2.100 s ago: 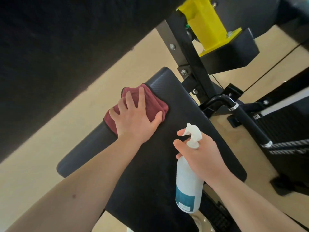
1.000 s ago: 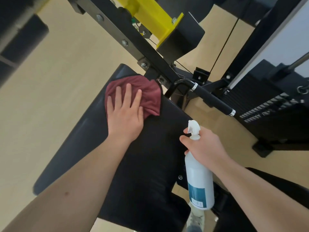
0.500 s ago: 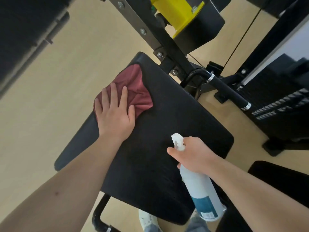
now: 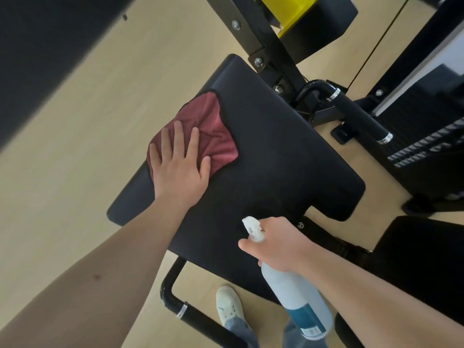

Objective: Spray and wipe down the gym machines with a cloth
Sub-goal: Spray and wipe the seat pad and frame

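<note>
A black padded machine seat fills the middle of the view. A maroon cloth lies on its left part. My left hand presses flat on the cloth with straight, spread fingers. My right hand grips the neck of a white spray bottle with a teal label, over the seat's near right edge. The bottle's nozzle points toward the seat and its body hangs down toward me.
The machine's black frame with a yellow part rises behind the seat. A black handle bar sticks out at the right, beside a weight stack. A black tube and my white shoe are below, on tan floor.
My left hand has slid the cloth from the seat's far edge toward the left side. My right hand with the bottle has dropped lower and nearer.
</note>
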Demonstrator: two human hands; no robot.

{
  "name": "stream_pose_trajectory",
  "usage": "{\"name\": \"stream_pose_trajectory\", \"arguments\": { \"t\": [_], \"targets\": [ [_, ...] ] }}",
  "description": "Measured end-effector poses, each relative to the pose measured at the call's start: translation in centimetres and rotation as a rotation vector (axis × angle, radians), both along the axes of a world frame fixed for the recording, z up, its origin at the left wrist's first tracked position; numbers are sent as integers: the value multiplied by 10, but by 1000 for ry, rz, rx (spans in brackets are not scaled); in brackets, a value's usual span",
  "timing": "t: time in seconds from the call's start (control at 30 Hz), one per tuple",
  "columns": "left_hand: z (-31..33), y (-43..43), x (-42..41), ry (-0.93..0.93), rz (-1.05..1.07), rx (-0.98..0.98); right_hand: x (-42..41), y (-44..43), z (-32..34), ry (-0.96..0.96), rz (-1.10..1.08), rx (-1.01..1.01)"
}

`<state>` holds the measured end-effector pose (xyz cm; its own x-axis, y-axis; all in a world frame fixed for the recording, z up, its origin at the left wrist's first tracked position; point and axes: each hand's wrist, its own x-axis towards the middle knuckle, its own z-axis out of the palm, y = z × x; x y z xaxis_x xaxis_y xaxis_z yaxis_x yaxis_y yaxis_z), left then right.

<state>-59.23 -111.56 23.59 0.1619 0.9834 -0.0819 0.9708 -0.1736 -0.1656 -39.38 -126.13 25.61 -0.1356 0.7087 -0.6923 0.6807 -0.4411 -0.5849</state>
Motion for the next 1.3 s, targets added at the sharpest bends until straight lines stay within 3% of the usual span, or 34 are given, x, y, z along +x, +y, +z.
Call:
{"name": "stream_pose_trajectory", "arguments": {
  "t": [0.17,0.47,0.73,0.97,1.07,1.3],
  "targets": [
    [1,-18,-13,-7,-9,-30,-24,-22,9,18,86,28],
    [6,-46,-35,4,-73,-81,-53,-60,15,10,43,-41],
    [15,-87,-66,67,-233,-195,-62,-75,26,-64,-338,15],
    [15,-119,-75,63,-518,-262,-48,-58,23,-104,-338,54],
    [17,-103,-72,52,-581,-174,-41,-52,14,-118,-365,78],
    [-9,-112,-40,172,-695,-239,-13,-53,1,-122,-421,84]
  ]
}}
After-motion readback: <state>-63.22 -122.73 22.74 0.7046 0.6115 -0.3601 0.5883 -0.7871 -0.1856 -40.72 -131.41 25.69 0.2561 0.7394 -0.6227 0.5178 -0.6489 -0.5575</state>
